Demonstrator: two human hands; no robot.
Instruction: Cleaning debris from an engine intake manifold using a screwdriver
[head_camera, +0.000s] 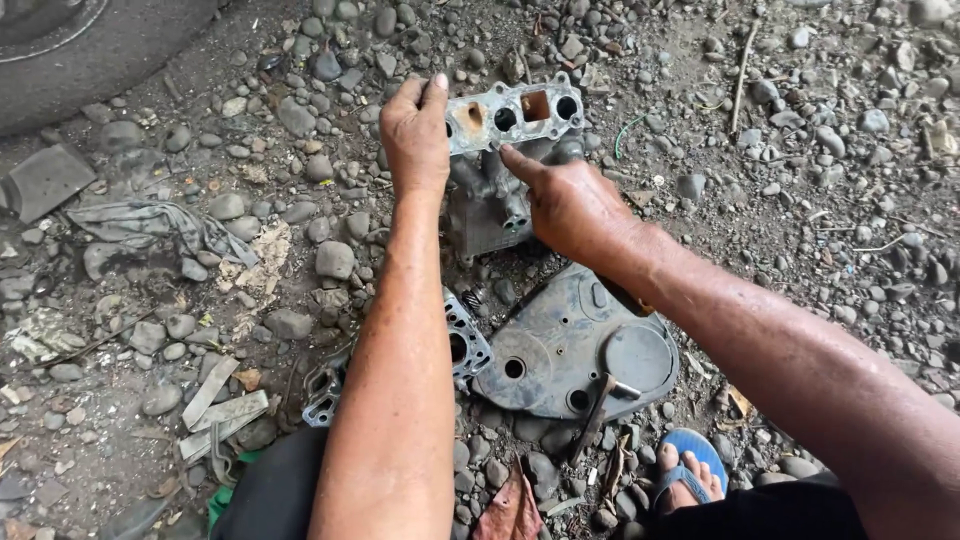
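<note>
My left hand (415, 135) grips the left end of a grey metal engine manifold (510, 140), holding it tilted up off the gravel. Its flat flange shows several round and square ports and a rust patch. My right hand (565, 205) rests against the manifold's body just under the flange, thumb pressed to the flange edge. Below my arms a dark, dirty engine cover (560, 350) lies flat on the stones, with a small hammer-like tool (600, 400) on its lower edge. A thin metal gasket (465, 340) lies beside it, partly hidden by my left forearm.
The ground is dirt with loose grey stones (335, 260). A tyre (90, 50) fills the top left corner. A grey rag (150, 225) lies at left, flat metal strips (215, 405) at lower left. My foot in a blue sandal (690, 470) is at the bottom.
</note>
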